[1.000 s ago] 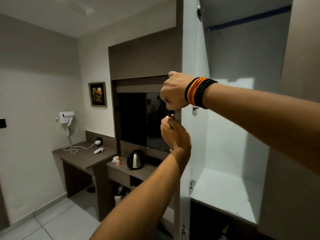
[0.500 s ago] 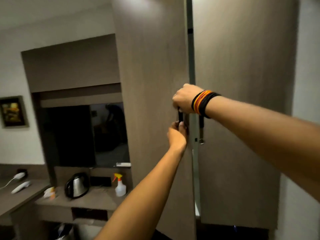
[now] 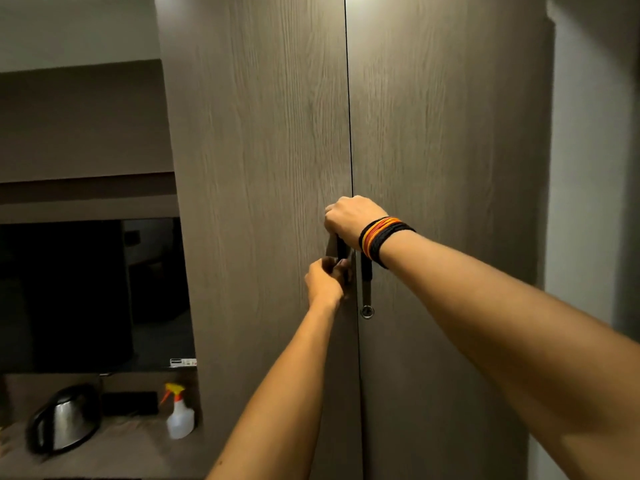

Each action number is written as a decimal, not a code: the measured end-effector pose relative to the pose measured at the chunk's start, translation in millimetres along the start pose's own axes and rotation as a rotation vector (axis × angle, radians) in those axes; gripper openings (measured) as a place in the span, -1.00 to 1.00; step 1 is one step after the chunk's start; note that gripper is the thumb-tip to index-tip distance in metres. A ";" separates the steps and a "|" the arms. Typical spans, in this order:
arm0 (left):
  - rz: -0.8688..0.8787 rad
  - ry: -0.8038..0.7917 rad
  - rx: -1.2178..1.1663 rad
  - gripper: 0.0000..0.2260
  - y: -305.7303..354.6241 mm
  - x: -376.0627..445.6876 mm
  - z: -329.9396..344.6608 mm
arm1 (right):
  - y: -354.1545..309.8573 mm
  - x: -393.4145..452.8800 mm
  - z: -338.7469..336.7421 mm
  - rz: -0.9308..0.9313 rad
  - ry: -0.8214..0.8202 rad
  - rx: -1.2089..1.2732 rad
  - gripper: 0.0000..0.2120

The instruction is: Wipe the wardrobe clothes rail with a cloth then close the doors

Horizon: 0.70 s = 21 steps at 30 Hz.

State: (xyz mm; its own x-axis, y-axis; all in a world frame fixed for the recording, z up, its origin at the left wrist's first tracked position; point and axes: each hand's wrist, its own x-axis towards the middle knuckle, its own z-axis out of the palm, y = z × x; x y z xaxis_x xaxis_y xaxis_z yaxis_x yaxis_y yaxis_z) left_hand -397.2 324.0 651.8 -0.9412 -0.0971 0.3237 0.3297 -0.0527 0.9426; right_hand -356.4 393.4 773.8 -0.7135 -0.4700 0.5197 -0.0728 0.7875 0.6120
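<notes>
The wardrobe's two grey-brown wood-grain doors, the left door and the right door, stand flush with only a thin dark seam between them. Two dark vertical handles flank the seam at mid height. My left hand grips the lower part of the left door handle. My right hand, with black, orange and red bands on the wrist, is closed over the top of the handles. The right door handle ends in a metal ring. The clothes rail is hidden behind the doors. No cloth is in view.
Left of the wardrobe is a recess with a dark TV screen. Below it a shelf holds a steel kettle, a small black box and a white spray bottle with a yellow trigger. A pale wall runs on the right.
A second ago the wardrobe was open with the rail in view. The left door swung shut under both hands; the gap at the seam has now gone.
</notes>
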 end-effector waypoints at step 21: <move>0.798 0.241 0.850 -0.72 -8.5 20.2 -13.2 | 3.8 -45.9 90.9 0.575 0.327 0.285 -0.30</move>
